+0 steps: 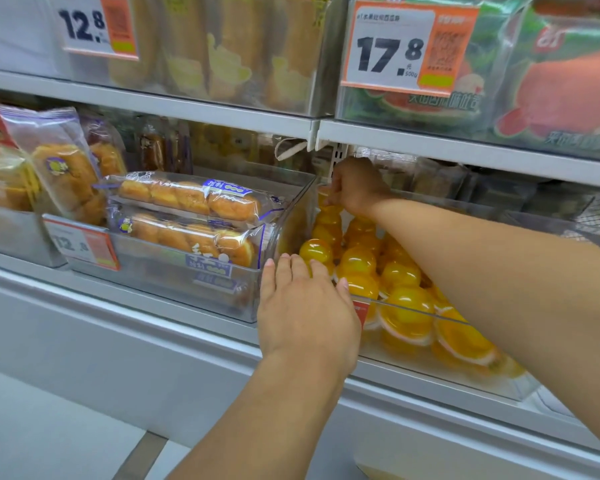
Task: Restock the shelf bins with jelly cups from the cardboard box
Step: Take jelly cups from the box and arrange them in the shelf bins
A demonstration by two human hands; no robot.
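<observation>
grey metal store shelf (pixel 194 109), clear plastic bin (pixel 413 308) of orange jelly cups (pixel 357 261) centre-right, left hand (pixel 305 306) flat open at its front, right hand (pixel 355 188) pinching a cup at the back, bagged bread rolls (pixel 187 199) left

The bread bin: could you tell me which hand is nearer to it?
Left. The left hand lies by the bread bin corner; the right hand reaches behind the jelly cups.

Jelly cups (pixel 357 261) fill bin (pixel 413 311); upper shelf (pixel 465 147) low overhead.

Glossy plastic jelly cups (pixel 357 261) in clear smooth plastic bin (pixel 413 311)
</observation>
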